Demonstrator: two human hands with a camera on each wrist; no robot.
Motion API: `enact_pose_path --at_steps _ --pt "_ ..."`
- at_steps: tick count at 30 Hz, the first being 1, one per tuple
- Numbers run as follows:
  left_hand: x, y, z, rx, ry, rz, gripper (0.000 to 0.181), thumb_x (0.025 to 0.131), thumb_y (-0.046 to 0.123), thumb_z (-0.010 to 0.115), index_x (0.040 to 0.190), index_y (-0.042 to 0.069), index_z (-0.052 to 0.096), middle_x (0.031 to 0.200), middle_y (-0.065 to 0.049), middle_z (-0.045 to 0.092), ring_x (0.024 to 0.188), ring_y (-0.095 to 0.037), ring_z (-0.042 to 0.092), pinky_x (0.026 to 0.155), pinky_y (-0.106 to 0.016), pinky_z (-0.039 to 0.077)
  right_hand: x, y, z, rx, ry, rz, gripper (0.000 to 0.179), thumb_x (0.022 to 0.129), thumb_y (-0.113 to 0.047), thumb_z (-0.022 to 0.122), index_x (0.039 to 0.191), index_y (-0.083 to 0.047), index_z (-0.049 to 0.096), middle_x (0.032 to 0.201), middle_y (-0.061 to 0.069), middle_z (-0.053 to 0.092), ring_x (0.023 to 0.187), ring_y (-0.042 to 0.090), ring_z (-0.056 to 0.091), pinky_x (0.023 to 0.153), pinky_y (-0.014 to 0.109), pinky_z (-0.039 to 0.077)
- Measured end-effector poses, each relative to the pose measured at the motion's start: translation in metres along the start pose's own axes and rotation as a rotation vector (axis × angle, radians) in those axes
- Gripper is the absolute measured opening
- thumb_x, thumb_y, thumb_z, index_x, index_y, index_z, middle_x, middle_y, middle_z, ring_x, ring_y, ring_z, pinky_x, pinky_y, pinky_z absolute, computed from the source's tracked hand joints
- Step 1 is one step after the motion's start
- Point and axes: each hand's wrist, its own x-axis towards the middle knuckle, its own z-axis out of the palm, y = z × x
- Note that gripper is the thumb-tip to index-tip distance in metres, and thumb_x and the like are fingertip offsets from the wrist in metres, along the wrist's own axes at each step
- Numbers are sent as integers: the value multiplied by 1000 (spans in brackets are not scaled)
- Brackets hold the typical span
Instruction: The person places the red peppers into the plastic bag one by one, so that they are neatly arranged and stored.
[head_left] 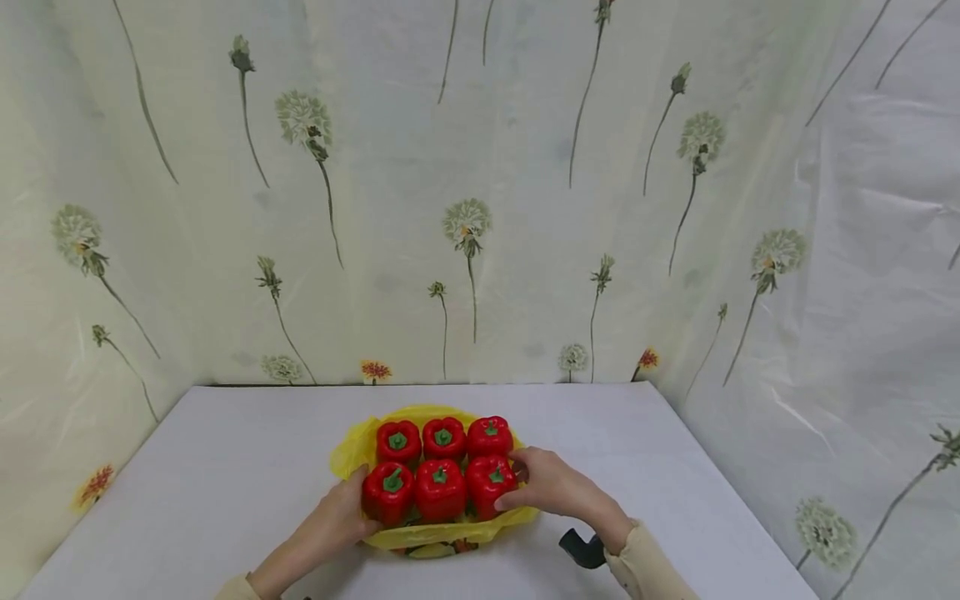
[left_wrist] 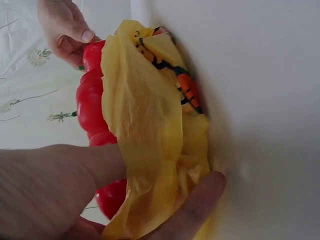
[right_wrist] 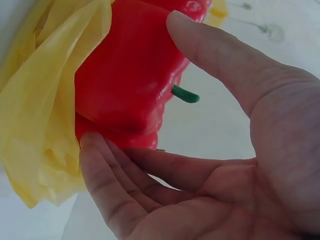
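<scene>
Several red bell peppers (head_left: 440, 492) with green stems stand upright in two rows of three inside a yellow plastic bag (head_left: 416, 538), its rim rolled low around them. My left hand (head_left: 341, 515) holds the bag's left side; in the left wrist view, the thumb lies behind the yellow film and a finger (left_wrist: 197, 202) is in front of it. At the other end, my right hand (head_left: 551, 482) grips the front right bell pepper (right_wrist: 132, 65), thumb on one side and fingers on the other. The peppers' lower parts are hidden by the bag.
A white table (head_left: 247, 467) lies under the bag. Behind and beside it hangs a pale curtain (head_left: 390, 208) printed with dandelions. Something black and curved (head_left: 581, 550) is next to my right wrist. Dark and orange printing shows on the bag's front.
</scene>
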Motion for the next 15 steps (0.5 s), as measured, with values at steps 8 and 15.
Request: enact_pose_path --at_steps 8,15 --pt "-6 7 -26 30 -120 -38 99 77 27 79 148 -10 22 141 -32 44 126 -47 47 96 -60 47 -11 0 -18 -66 -1 39 64 75 -31 81 125 1 58 112 10 63 102 25 57 82 42 56" --pt "-19 22 -73 53 -169 -7 81 83 41 72 150 17 35 144 -25 44 114 -41 58 84 -58 53 -21 13 -49 -137 197 45 69 80 -46 74 134 -9 53 125 11 60 112 28 56 88 47 54"
